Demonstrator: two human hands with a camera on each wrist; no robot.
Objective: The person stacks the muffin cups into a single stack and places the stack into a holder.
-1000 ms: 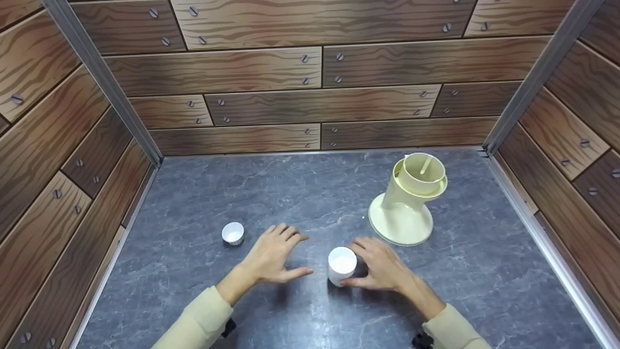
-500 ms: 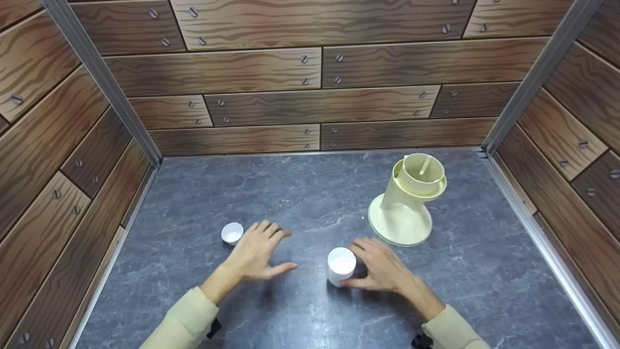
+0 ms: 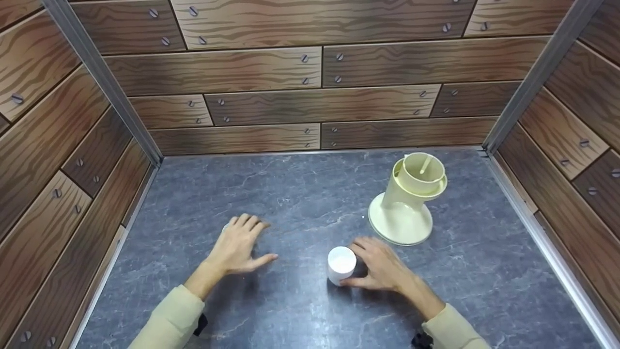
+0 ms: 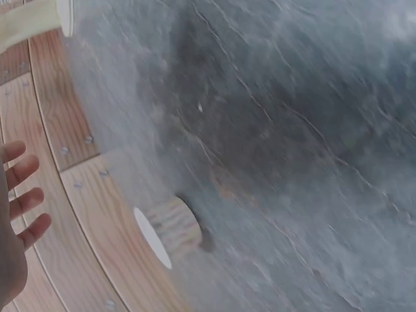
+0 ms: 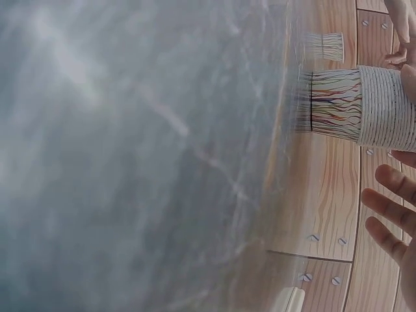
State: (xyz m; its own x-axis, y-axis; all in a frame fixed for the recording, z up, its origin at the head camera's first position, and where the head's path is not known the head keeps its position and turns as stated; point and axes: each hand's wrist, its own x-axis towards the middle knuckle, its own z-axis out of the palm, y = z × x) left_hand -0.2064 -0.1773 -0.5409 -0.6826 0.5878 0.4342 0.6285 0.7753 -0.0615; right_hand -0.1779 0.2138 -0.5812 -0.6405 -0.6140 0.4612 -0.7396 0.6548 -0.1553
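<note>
My right hand holds a stack of white paper cups standing on the table, thumb and forefinger at its sides. In the right wrist view the cup stack shows several nested rims above thin coloured lines, with the other fingers extended. Over a single small paper cup hovers my left hand, fingers spread and thumb out; in the head view it hides nearly all of that cup. The left wrist view shows the single paper cup standing apart from the left hand's fingers.
A pale yellow plastic tube on a round flared foot stands at the back right, with a cup-shaped part in its top. Wood-patterned walls enclose the grey marbled table at the back and both sides.
My left hand has moved leftward, from beside the stack to over the single cup, which it now covers in the head view. The right hand and the cup stack stay put.
</note>
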